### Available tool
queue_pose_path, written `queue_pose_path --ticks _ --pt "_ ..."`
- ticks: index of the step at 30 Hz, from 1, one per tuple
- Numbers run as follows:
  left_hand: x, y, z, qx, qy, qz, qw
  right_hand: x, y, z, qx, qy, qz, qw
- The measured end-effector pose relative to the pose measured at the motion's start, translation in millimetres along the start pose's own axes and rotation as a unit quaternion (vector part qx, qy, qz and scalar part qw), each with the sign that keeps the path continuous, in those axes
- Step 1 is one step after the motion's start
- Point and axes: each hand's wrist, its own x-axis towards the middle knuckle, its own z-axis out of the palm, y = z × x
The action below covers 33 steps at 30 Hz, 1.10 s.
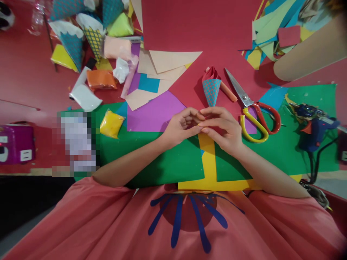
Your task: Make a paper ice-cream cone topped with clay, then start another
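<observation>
Cone [211, 92] lies just beyond your left hand [177, 127] and right hand [227, 129], both half-curled and meeting at the tips, any held piece impossible to tell, apparently mid fine fingering that calls for steadiness next.

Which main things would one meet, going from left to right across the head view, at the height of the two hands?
Purple item, pixelated object, yellow packet, left hand, right hand, scissors, blue glue gun.

A small blue patterned cone [211, 91], curled red paper [209, 74] in its mouth, lies tip toward the right hand [228, 130].
</observation>
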Motion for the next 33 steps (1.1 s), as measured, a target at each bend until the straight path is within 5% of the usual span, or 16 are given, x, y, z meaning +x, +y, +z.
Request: queue_pose_path --ticks 5,16,21,26,33 --pt "0 -1 0.7 -0.004 -0.009 -0.002 1.0 2 1 -2 0.038 -0.02 0.037 0.998" --pt "0 7 -0.1 0.024 -0.083 -0.052 0.995 4 -2 -3 -0.033 -0.077 -0.041 0.996" --pt "1 15 -0.3 0.055 -0.105 -0.067 0.991 3 4 -5 0.024 -0.004 0.03 0.999" --pt "5 17 0.2 -0.033 -0.036 -0.092 0.995 9 14 -15 0.003 0.102 0.065 0.993" --pt "10 14 -3.0 -0.1 0.049 -0.112 0.987 8 12 -12 -0.048 0.044 0.019 0.998"
